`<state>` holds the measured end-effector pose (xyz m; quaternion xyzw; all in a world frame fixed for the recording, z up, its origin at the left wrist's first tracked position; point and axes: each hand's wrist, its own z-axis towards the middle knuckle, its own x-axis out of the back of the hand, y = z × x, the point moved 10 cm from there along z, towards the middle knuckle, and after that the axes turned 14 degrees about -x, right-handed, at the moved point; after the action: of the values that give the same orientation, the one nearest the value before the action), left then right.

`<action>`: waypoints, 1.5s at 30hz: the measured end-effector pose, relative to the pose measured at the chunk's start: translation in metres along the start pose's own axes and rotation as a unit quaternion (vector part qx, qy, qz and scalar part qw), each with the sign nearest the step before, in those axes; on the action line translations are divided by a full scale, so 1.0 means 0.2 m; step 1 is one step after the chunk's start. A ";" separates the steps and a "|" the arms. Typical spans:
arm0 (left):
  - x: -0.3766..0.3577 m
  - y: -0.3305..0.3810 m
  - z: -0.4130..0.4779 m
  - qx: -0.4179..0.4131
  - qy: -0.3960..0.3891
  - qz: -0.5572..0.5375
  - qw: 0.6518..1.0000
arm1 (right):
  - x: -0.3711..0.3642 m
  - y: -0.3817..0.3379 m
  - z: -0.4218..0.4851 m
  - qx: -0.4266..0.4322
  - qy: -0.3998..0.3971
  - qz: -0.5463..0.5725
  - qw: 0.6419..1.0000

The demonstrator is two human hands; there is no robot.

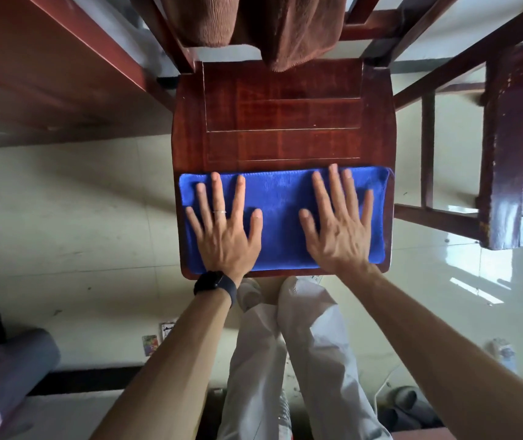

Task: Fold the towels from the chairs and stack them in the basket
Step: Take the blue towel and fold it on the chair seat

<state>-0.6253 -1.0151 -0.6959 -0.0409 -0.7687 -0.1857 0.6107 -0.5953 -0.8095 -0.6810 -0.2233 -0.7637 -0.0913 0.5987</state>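
A blue towel (281, 198) lies folded into a long rectangle across the front half of a dark red wooden chair seat (282, 122). My left hand (222, 227) presses flat on the towel's left part, fingers spread. My right hand (338, 220) lies flat on its right part, fingers spread too. Neither hand grips anything. A brown towel (288, 30) hangs over the chair's backrest at the top of the view. No basket is in view.
A second wooden chair (514, 144) stands at the right. A red-brown table edge (54, 58) runs along the upper left. A grey rolled mat (9, 366) lies at the lower left, and slippers (403, 404) sit on the pale tiled floor at the lower right.
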 end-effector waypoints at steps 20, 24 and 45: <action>0.14 0.54 0.73 -0.279 -0.088 0.076 0.953 | 0.05 0.36 -0.31 -0.272 -0.030 0.052 0.960; 0.24 0.45 0.24 -0.027 0.063 -0.163 0.984 | 0.12 0.48 -0.22 -0.319 -0.089 0.134 0.934; 0.00 0.18 -0.79 0.422 -0.146 -0.550 0.706 | 0.07 0.62 -0.60 -0.426 -0.343 0.373 0.749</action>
<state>-0.4686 -1.0346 -0.6586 0.6244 -0.7326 -0.1366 0.2339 -0.4368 -0.7457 -0.6520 -0.7387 -0.6556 -0.0936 0.1256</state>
